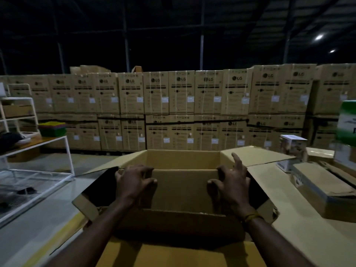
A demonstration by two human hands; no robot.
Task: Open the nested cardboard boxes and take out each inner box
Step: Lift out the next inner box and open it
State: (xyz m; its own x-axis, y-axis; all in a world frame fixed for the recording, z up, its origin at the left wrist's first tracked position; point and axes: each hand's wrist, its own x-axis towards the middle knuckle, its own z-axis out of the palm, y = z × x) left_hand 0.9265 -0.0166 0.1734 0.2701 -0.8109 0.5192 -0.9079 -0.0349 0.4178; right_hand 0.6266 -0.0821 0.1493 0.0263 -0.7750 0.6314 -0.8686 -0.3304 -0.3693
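A large brown outer cardboard box (181, 158) stands open in front of me, its flaps folded outward. Inside it sits a smaller inner cardboard box (184, 187), its top edge raised a little inside the opening. My left hand (133, 182) grips the inner box's left upper corner, thumb on the near face and fingers curled over the edge. My right hand (232, 182) holds the right upper corner the same way, with the index finger pointing up. A yellow band circles my right wrist.
A wall of stacked brown LG cartons (181, 110) runs across the back. A white wire rack (36, 143) with coloured trays stands at the left. More flattened and closed boxes (319, 187) lie on the right, with a small printed carton (292, 147) and a green-white box (347, 122).
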